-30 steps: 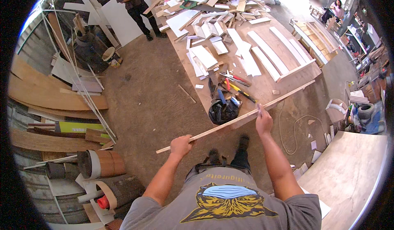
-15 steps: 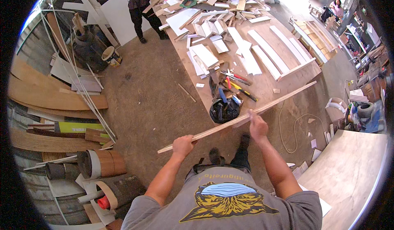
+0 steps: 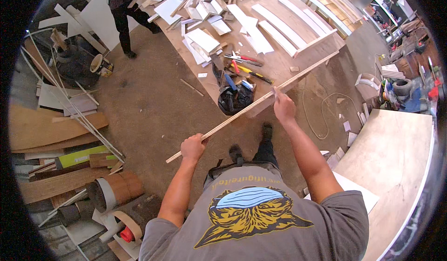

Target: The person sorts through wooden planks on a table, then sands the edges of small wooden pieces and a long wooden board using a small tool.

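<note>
A long, thin wooden strip (image 3: 240, 114) slants across in front of me, its near end low on the left and its far end up to the right over the table's edge. My left hand (image 3: 193, 147) is closed round it close to the left end. Farther along, my right hand (image 3: 284, 106) grips it around the middle, thumb along the top. Just beyond the strip, at the table corner, sits a black plastic bag (image 3: 235, 98) with small items in it. Beside the bag lie a yellow-and-black hammer-like tool (image 3: 253, 73) and red-handled pliers (image 3: 247, 59).
The worktable (image 3: 298, 74) bears white boards (image 3: 279, 30) and a heap of wood offcuts (image 3: 205, 9). Another person (image 3: 122, 16) stands at its far left. Rolled sheets (image 3: 116, 189) and planks line the left; a large plywood sheet (image 3: 391, 154) leans at right. A cable (image 3: 321, 116) curls on the floor.
My view has turned, so the table and surroundings sit higher and farther left. Both hands keep hold of the strip, which now slants more steeply. The other person has shifted stance.
</note>
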